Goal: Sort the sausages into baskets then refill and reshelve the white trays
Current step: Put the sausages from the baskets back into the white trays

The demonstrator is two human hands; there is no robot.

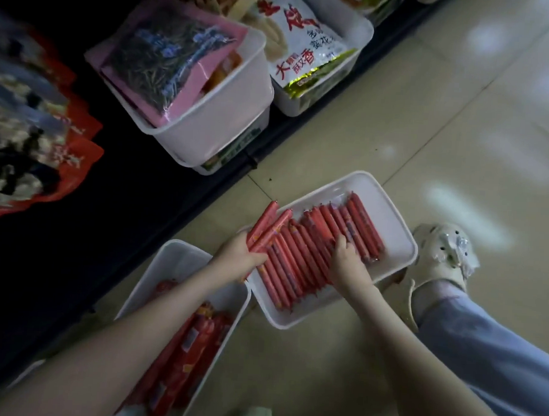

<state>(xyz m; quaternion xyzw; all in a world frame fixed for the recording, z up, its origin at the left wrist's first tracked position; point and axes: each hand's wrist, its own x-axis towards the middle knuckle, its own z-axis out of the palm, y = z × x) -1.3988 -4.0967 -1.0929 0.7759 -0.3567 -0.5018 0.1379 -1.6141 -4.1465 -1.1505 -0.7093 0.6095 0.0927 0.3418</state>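
**Refilling the tray, by the look of it**

Your left hand point(239, 253) wraps its fingers round a few sausages point(266, 226) at the left edge of the white tray point(400, 244); your right hand point(346, 261) lies bent-fingered on the row inside, though I cannot tell whether it is pinching one; next, lay the held ones parallel beside that row.
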